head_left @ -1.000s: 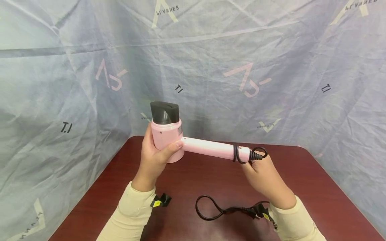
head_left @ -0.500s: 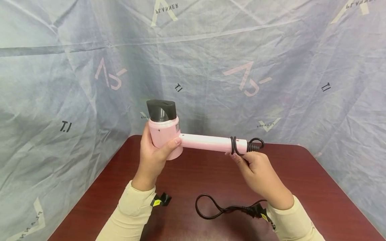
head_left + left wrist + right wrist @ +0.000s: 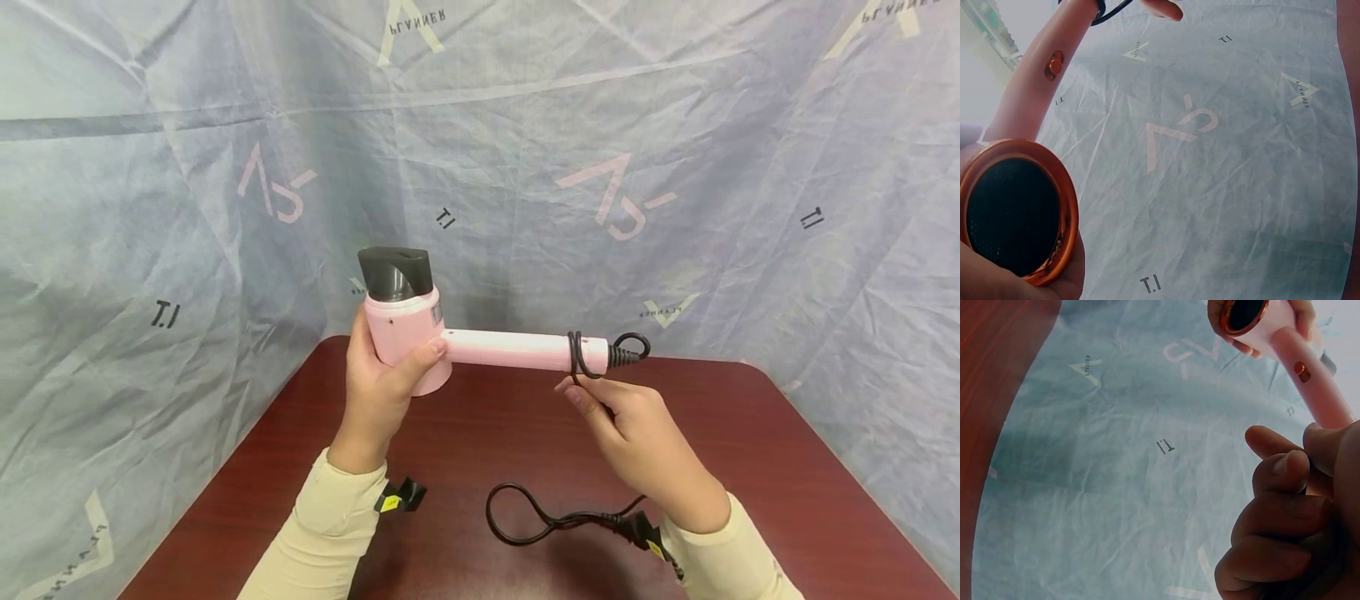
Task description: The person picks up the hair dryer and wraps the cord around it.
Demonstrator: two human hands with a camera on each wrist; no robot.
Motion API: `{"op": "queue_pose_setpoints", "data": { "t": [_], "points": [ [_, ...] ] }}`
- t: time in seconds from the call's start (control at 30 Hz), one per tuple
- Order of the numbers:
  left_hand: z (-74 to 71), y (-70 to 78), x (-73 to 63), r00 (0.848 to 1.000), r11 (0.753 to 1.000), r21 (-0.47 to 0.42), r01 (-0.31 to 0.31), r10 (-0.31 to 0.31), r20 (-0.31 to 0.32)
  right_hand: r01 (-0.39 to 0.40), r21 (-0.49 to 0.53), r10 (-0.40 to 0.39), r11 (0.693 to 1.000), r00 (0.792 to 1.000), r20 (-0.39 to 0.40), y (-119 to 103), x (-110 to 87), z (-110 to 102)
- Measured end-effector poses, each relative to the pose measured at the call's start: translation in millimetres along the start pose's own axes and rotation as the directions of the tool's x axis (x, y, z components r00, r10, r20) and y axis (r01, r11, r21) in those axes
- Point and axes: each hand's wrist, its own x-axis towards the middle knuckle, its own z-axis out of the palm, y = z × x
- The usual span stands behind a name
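A pink hair dryer (image 3: 405, 333) with a black nozzle (image 3: 395, 273) is held up above the table, its handle (image 3: 510, 349) pointing right. My left hand (image 3: 371, 396) grips the barrel, thumb across the front near the handle joint. Black cord (image 3: 575, 354) is wound around the handle's end. Just below that winding, my right hand (image 3: 641, 437) pinches the cord between thumb and fingers. The left wrist view shows the copper-rimmed rear grille (image 3: 1013, 215) and a copper switch (image 3: 1055, 65) on the handle. In the right wrist view, the right hand's fingers (image 3: 1272, 519) are curled in.
A loop of cord (image 3: 517, 542) hangs or lies low over the dark red table (image 3: 465, 450), left of the right sleeve (image 3: 727, 546). Black straps with yellow tags (image 3: 392, 502) show at both wrists. Grey printed cloth (image 3: 495, 167) surrounds the table.
My right hand has moved left from behind the handle's end to beneath the cord winding. The hair dryer has shifted slightly left and up, with its handle more level.
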Motion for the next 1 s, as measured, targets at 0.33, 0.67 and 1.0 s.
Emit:
{"op": "queue_pose_setpoints", "data": {
  "t": [0.33, 0.67, 1.0],
  "points": [
    [0.0, -0.5, 0.9, 1.0, 1.0, -0.004, -0.007, 0.007, -0.022, 0.083, -0.017, -0.083, 0.996, 0.996, -0.016, -4, 0.6, -1],
    [-1.2, 0.4, 5.1, 0.998, 1.0, -0.017, -0.025, 0.024, -0.056, 0.105, -0.029, -0.106, 0.994, 0.994, -0.021, -8, -0.6, -2],
    [-3.2, 1.0, 4.1, 0.997, 0.999, -0.021, -0.032, 0.03, -0.066, 0.129, -0.043, -0.13, 0.991, 0.991, -0.02, -15, -3.0, -3]
  ]
}}
